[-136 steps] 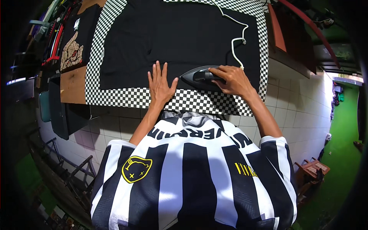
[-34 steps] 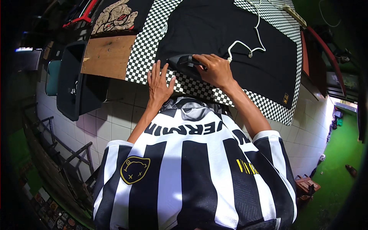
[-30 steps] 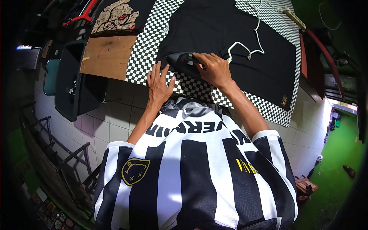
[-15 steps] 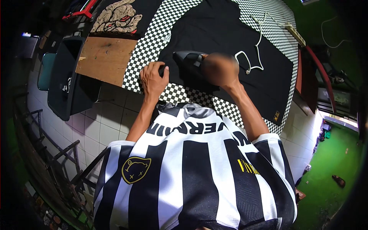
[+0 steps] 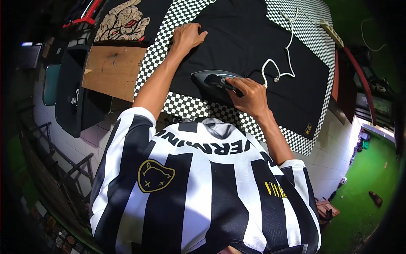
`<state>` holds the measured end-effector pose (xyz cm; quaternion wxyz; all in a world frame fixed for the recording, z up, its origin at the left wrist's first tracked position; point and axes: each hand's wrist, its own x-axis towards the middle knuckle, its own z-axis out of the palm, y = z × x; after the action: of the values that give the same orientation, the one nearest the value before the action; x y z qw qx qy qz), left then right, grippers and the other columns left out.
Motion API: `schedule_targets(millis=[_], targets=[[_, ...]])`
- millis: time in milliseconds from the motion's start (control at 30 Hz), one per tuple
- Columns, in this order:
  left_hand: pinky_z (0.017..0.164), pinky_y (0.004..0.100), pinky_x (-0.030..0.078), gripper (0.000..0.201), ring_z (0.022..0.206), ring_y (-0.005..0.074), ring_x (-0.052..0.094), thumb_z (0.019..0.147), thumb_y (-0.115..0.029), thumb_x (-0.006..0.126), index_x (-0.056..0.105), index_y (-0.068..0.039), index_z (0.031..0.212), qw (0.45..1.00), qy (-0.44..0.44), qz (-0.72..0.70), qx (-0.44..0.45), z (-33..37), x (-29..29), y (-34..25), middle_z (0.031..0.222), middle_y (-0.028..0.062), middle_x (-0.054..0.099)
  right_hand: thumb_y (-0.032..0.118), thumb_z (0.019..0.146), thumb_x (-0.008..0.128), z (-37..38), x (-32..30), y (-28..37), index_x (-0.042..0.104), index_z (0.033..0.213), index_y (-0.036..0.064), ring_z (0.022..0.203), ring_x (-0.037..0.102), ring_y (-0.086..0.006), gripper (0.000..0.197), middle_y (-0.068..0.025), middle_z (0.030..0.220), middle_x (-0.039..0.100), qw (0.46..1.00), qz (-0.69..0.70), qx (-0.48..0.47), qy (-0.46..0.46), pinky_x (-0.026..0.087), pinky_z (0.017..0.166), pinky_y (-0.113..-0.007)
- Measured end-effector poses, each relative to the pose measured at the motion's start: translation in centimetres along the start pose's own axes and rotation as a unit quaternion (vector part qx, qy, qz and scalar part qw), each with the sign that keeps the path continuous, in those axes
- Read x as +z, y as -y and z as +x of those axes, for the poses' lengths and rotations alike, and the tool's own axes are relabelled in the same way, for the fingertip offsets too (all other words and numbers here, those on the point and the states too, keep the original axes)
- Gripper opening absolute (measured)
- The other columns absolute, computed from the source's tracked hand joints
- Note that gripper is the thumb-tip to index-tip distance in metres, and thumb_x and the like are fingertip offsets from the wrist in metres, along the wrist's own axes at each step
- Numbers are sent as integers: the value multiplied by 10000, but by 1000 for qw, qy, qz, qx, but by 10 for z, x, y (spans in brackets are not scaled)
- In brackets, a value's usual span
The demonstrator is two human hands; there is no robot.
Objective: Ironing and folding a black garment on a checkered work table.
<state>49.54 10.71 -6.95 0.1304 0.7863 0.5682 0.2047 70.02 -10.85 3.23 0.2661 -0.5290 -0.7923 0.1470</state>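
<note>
A person (image 5: 158,82) in a black-and-white striped shirt (image 5: 198,190) grips a dark iron (image 5: 206,84) in a closed right hand (image 5: 251,95), the iron's tip pointing to ten o'clock over a black garment (image 5: 237,42) spread on a checkered cloth (image 5: 184,104). At eleven o'clock from the iron, the left hand (image 5: 188,38) curls at the garment's edge; whether its fingers pinch the garment cannot be told. A white cord (image 5: 286,48) loops at two o'clock, and a printed black cloth (image 5: 122,25) lies at ten.

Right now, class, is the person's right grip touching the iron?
Touching: the head view shows the right grip curled around the iron at its handle.
</note>
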Motion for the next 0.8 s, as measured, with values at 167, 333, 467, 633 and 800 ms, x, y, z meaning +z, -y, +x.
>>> schedule_targets(millis=[167,333,467,633,800], targets=[[846,452,538,338,914,326,717,828,-363,732,763,-66,985,999,27,-8,-23,16,6,-9,943,145,750,51,732,809,1,5,2,753,1066,92,818,731,-236,341,-63,990,762,1000,-14,19,-11,591,674,-326],[743,429,558,233,777,324,725,862,-311,677,767,-110,937,997,15,-68,-34,27,2,-13,796,96,748,59,736,806,6,4,4,747,1077,102,822,728,-237,348,-54,998,760,1000,-14,19,-9,590,668,-332],[785,446,555,235,839,343,720,843,-313,702,772,-101,918,997,-24,-66,-11,36,14,-10,850,124,747,58,732,807,9,3,3,744,1084,102,816,727,-238,360,-52,997,758,1000,-14,18,-9,589,665,-332],[786,404,556,310,867,293,729,856,-340,729,759,-85,1029,998,-33,-12,44,38,19,-4,885,119,755,60,727,810,5,8,7,744,1081,104,805,722,-239,362,-60,998,753,1000,-19,19,-10,589,661,-334],[785,381,552,320,857,266,727,871,-308,750,732,-70,1085,991,54,-124,-14,49,10,-13,922,106,757,53,716,818,7,3,10,746,1087,100,797,722,-236,380,-59,995,753,999,-26,19,-27,591,654,-335]])
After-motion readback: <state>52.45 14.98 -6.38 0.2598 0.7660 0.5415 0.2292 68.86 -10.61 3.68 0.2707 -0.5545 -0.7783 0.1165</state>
